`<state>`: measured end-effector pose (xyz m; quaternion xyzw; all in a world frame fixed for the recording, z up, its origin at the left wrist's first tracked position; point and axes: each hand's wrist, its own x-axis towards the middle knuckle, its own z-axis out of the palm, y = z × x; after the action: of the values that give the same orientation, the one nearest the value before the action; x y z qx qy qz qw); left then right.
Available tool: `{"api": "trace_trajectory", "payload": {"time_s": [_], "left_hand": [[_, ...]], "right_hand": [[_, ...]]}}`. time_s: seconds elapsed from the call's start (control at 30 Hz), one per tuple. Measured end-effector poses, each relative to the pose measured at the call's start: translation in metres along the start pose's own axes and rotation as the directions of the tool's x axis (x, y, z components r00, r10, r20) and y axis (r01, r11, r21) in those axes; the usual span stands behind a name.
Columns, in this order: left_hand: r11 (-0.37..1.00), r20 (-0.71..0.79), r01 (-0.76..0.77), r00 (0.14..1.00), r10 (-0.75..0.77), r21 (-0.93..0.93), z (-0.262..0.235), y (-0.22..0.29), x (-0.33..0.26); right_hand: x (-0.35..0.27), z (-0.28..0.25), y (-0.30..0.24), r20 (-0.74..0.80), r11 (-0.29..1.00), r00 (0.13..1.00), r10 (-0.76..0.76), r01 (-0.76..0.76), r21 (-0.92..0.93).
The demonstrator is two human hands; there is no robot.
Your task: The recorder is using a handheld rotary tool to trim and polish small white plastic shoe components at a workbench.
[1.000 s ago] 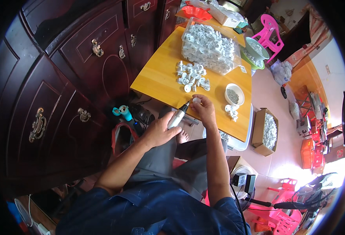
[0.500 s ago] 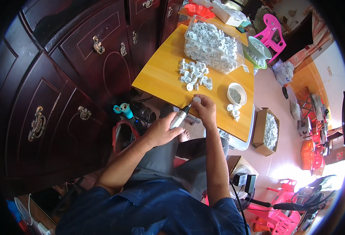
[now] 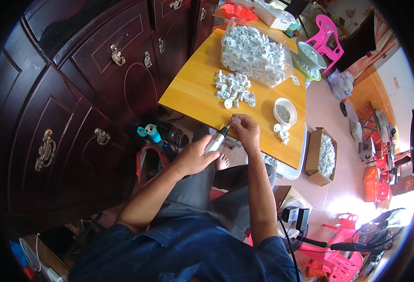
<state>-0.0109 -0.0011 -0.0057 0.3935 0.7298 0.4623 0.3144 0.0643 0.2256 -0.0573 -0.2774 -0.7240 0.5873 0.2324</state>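
Note:
My left hand (image 3: 196,156) is wrapped round a silver electric screwdriver (image 3: 215,142) with a black nose, which points up and to the right. Its tip meets a small white plastic part (image 3: 235,121) pinched between the fingers of my right hand (image 3: 248,132), just over the table's near edge. My fingers partly hide that part. Beyond the hands, a loose pile of white plastic parts (image 3: 235,87) lies on the yellow wooden table (image 3: 188,89). To the right stands a white bowl (image 3: 278,105) of small metal screws, with a few white parts (image 3: 281,133) beside it.
A clear plastic bin (image 3: 282,81) heaped with white parts stands farther back. Green bowls (image 3: 312,58) sit off the table's right side. On the floor is a cardboard box (image 3: 314,157) of white pieces. Dark wooden cabinets (image 3: 108,84) line the left, and a pink chair (image 3: 328,40) stands behind.
Both hands stay in nearly the same place, with the screwdriver tip still against the white part. The whole view has shifted very slightly.

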Motion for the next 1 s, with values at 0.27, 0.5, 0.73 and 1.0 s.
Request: {"api": "trace_trajectory", "payload": {"time_s": [0.27,0.5,0.73,1.0], "left_hand": [[0.974,0.062,0.061,0.997,-0.048,-0.218,0.002,0.001,0.0],[0.962,0.056,0.039,0.998,-0.025,-0.269,0.004,-0.004,0.002],[0.928,0.092,0.059,0.995,-0.027,-0.367,0.007,-0.014,0.005],[0.938,0.103,0.074,0.994,-0.041,-0.339,0.003,-0.005,0.002]], "right_hand": [[0.001,-0.001,0.005,0.009,1.0,1.0,-0.008,0.008,-0.011],[-0.001,0.001,-0.005,0.02,0.999,1.0,-0.018,0.018,-0.03],[-0.004,0.002,-0.018,0.044,0.999,0.998,0.042,-0.042,0.003],[-0.005,-0.019,-0.02,-0.131,0.814,0.938,-0.321,0.203,-0.544]]}}
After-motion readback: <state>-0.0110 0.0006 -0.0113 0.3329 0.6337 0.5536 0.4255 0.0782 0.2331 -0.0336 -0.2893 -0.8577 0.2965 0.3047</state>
